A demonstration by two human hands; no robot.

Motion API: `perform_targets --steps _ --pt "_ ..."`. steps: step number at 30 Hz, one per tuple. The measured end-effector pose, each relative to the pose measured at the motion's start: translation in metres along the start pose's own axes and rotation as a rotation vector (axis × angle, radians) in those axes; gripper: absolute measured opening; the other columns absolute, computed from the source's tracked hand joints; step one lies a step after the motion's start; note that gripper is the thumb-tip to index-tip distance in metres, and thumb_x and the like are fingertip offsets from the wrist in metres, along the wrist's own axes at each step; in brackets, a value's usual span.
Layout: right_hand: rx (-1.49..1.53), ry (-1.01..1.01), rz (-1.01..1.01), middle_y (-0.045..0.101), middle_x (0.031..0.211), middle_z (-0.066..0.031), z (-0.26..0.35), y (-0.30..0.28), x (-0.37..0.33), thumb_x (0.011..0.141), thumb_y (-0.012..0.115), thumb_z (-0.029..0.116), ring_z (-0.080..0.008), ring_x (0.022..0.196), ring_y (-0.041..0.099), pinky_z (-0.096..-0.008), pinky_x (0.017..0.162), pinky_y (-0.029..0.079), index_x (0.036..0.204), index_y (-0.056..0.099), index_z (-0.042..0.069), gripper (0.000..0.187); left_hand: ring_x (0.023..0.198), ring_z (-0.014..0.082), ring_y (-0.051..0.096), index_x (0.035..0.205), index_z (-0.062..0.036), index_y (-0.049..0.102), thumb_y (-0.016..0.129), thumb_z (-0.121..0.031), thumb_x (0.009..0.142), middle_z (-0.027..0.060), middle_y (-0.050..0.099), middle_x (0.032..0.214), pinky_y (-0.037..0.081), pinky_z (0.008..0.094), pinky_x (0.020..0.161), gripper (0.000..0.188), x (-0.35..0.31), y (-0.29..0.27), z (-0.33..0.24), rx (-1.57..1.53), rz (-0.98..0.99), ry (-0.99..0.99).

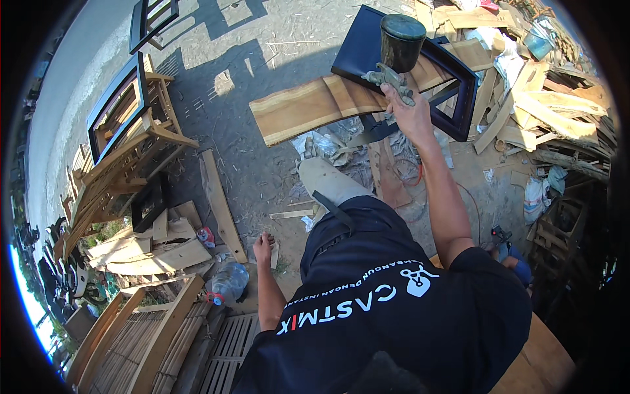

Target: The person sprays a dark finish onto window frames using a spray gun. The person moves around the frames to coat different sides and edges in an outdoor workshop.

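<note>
My right hand [410,115] is wrapped round the grip of a metal paint spray gun [380,77], held out in front of me. A dark, lidded cup [401,47] sits on top of the gun. Below and beyond it lie a long wooden plank [305,108] with wavy grain, a glossy black panel [357,46] and a dark frame [462,108]. My left hand [264,248] hangs low at my left side, fingers curled in, with nothing visible in it.
Dark frames [118,108] rest on a wooden rack [164,128] at the left. A large clear water bottle [230,282] stands near my left forearm. Scrap wood [558,105] is heaped at the right. A thin hose [474,203] runs along the ground beyond my right arm.
</note>
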State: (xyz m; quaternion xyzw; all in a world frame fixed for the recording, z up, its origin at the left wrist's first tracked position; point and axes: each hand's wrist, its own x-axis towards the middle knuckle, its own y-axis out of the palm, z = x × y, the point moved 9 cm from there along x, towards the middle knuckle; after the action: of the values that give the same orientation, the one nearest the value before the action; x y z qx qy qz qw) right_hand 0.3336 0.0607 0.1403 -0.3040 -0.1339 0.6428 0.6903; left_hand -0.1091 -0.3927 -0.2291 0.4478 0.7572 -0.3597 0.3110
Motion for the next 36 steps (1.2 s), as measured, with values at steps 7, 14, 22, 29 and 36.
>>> perform_targets --steps 7,14,22,29,36 --pt "0.091 -0.106 -0.255 0.070 0.077 -0.0186 0.021 0.054 -0.016 0.095 0.066 0.036 -0.0307 0.072 0.070 -0.0397 0.067 0.052 0.107 0.070 -0.001 0.040 0.083 0.0183 0.070 0.105 0.0029 0.067 0.051 -0.040 0.101 0.0108 0.073 0.092 0.052 0.0302 0.070 0.046 0.137 -0.069 -0.198 0.229 -0.019 0.271" --pt "-0.030 0.143 -0.314 0.067 0.077 -0.0219 0.027 0.101 -0.027 0.094 0.065 0.043 -0.0333 0.075 0.067 -0.0409 0.066 0.052 0.107 0.068 -0.002 0.046 0.074 0.0134 0.068 0.097 0.0002 0.068 0.055 -0.038 0.100 0.0069 0.071 0.083 0.050 0.0277 0.060 0.040 0.197 -0.154 -0.210 0.327 0.137 0.109" --pt "-0.139 0.231 -0.669 0.066 0.077 -0.0287 0.086 0.141 -0.001 0.093 0.065 0.046 -0.0491 0.079 0.064 -0.0511 0.066 0.051 0.096 0.067 -0.001 0.047 0.074 0.0156 0.068 0.095 0.0023 0.067 0.056 -0.034 0.101 0.0095 0.071 0.084 0.052 0.0294 0.063 0.039 0.308 -0.228 -0.309 0.560 0.238 0.179" --pt "-0.276 0.302 -0.829 0.068 0.090 -0.0302 0.101 0.137 0.077 0.091 0.060 0.057 -0.0498 0.094 0.063 -0.0511 0.082 0.051 0.096 0.067 -0.002 0.060 0.076 0.0146 0.065 0.092 0.0029 0.067 0.056 -0.031 0.101 0.0078 0.068 0.081 0.052 0.0295 0.068 0.037 0.371 -0.234 -0.462 0.633 0.337 0.418" --pt "-0.257 0.502 -0.846 0.068 0.095 -0.0277 0.120 0.165 0.053 0.090 0.061 0.057 -0.0470 0.098 0.064 -0.0478 0.084 0.050 0.108 0.071 0.005 0.056 0.078 0.0158 0.066 0.094 0.0029 0.068 0.054 -0.032 0.102 0.0098 0.069 0.083 0.054 0.0313 0.071 0.039 0.432 -0.220 -0.485 0.705 0.461 0.424"
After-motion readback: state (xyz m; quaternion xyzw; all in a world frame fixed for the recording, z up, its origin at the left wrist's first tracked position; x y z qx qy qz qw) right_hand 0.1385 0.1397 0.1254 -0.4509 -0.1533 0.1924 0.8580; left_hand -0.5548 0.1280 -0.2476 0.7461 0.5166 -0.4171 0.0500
